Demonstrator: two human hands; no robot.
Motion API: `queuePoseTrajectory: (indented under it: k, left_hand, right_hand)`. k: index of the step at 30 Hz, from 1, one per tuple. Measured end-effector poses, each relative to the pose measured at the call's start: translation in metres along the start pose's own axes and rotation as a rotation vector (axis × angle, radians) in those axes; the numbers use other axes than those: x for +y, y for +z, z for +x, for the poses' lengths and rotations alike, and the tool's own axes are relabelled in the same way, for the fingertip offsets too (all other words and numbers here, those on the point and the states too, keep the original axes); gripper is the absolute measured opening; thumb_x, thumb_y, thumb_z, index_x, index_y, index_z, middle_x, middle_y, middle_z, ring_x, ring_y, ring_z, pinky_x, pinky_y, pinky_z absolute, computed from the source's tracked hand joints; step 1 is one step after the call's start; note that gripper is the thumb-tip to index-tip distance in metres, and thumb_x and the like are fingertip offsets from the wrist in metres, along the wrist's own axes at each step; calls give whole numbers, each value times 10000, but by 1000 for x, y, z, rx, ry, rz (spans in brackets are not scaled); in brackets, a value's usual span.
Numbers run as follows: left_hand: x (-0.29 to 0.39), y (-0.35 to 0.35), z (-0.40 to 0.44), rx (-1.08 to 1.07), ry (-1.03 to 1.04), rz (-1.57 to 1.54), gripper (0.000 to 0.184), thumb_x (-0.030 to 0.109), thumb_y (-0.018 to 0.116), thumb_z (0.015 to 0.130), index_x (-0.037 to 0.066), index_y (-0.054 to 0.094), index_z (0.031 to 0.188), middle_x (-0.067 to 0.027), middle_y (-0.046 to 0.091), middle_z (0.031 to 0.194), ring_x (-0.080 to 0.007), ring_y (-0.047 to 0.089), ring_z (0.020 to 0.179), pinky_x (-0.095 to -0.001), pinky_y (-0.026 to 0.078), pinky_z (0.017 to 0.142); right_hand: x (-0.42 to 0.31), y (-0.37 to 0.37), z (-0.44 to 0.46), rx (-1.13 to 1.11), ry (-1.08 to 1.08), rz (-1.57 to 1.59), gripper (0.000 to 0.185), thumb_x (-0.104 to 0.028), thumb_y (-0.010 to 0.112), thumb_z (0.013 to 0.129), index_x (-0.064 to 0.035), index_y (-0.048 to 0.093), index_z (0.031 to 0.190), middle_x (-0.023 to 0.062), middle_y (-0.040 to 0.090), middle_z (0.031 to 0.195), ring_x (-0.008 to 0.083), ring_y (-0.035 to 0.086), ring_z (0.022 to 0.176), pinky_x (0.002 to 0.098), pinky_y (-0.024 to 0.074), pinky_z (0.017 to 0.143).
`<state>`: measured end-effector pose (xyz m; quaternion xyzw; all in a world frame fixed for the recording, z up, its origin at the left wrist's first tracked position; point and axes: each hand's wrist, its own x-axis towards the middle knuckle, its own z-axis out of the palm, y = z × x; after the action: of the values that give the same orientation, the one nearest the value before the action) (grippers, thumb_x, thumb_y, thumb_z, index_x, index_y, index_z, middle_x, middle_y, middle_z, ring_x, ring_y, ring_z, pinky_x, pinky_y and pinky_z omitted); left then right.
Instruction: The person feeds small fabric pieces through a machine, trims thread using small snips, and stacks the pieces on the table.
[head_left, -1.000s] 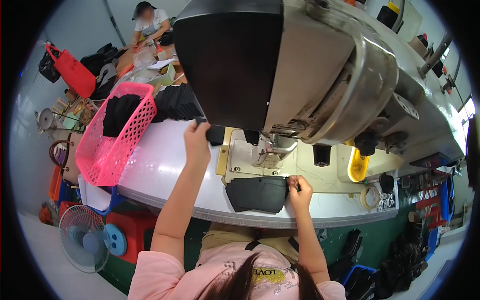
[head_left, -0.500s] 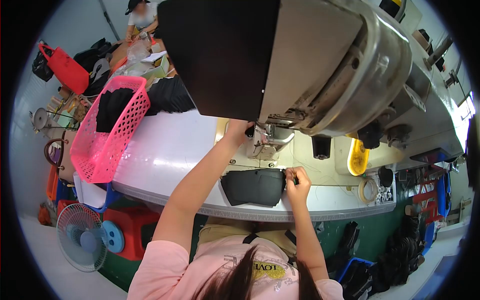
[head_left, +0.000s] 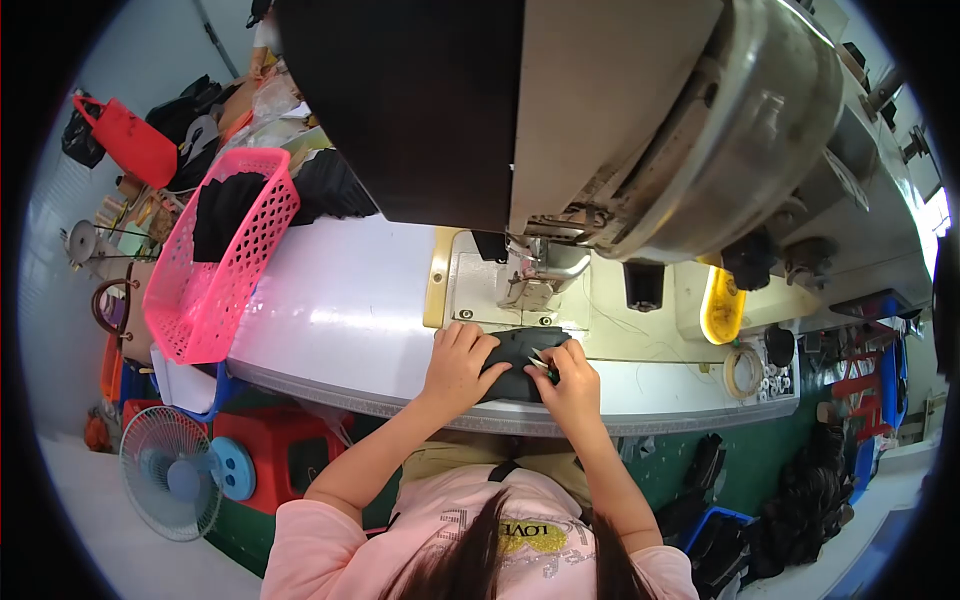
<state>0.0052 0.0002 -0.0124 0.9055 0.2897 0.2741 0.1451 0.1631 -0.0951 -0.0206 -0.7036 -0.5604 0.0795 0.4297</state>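
Note:
A dark stack of black fabric pieces (head_left: 516, 352) lies at the table's front edge, before the sewing machine (head_left: 535, 275). My left hand (head_left: 458, 368) grips its left side, with the thumb over the top and the fingers at the far edge. In my right hand (head_left: 572, 388) is a small pair of thread snips (head_left: 541, 362), blades pointing up and left over the fabric. A bit of green shows by the fingers; most of the snips is hidden in the hand.
The machine head (head_left: 620, 120) hangs over the work. At left stands a pink basket (head_left: 222, 260) holding black fabric, with more black pieces (head_left: 335, 187) behind it. On the right are a yellow tray (head_left: 722, 308) and a tape roll (head_left: 741, 372). A fan (head_left: 172, 468) stands at lower left.
My left hand has come back from beside the needle area to the fabric's left side. The right hand has moved left over the fabric, and the snips' blades now show.

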Motion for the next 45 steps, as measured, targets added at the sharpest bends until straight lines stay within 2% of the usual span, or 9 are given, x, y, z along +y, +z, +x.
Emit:
queuePoseTrajectory:
  k: [12,19,28,31,34,37,40,43,45]
  left_hand:
    - [6,3,-4,132,86,76,232,128,700,691,33,572,858,-96,536,900,-284,510,856,-380,385,780]
    - [27,-28,14,20,-259,-875,73,14,611,785,3,541,764,-103,564,1027,-110,514,868,-249,398,770]
    - [34,-45,22,-37,-404,-1038,209,86,684,777,14,511,685,3,526,729,-62,447,677,-208,381,619]
    - [32,-42,21,11,-410,-1019,211,74,688,770,16,505,682,3,531,726,-59,455,672,-199,381,613]
    - [33,-43,23,31,-416,-1007,221,76,687,772,20,499,670,5,531,726,-58,455,678,-203,381,615]
    - [30,-38,21,48,-441,-1095,140,-15,641,760,29,514,721,-30,543,786,-83,487,706,-207,403,649]
    - [45,-35,28,226,-617,-1279,132,44,675,771,38,558,832,-6,560,768,-91,532,712,-221,441,669]
    - [52,-37,30,115,-922,-1665,207,33,662,777,24,570,962,-27,586,833,-106,574,761,-227,476,667]
    - [59,-33,32,168,-916,-1649,215,45,665,777,7,579,971,-40,600,841,-108,588,744,-230,493,645]
  right_hand:
    - [1,4,-9,96,-20,10,225,-56,739,666,-2,590,825,76,496,740,219,544,581,307,444,514]
    - [-38,-26,4,-1,76,468,196,-33,713,714,31,623,876,64,557,687,117,507,565,232,414,514]
    - [-54,-39,13,-22,218,628,144,-37,690,756,51,621,846,60,574,633,71,468,542,225,394,496]
    - [-49,-35,12,-41,247,641,56,-9,652,785,35,618,787,-47,486,565,9,393,515,186,315,451]
    - [-53,-39,16,-41,225,570,92,-43,677,766,34,628,780,27,525,557,60,437,516,223,368,472]
    - [-54,-37,20,-26,192,573,80,-37,670,768,26,622,754,19,517,553,55,420,506,221,354,463]
    - [-53,-33,20,-12,205,596,96,-35,667,770,22,606,723,17,501,542,48,404,501,216,343,458]
    - [-52,-28,23,33,216,589,117,-34,666,771,17,592,697,8,491,536,45,394,500,215,336,454]
    - [-52,-25,25,49,245,590,118,-35,668,772,14,593,696,1,489,536,44,392,502,214,333,454]
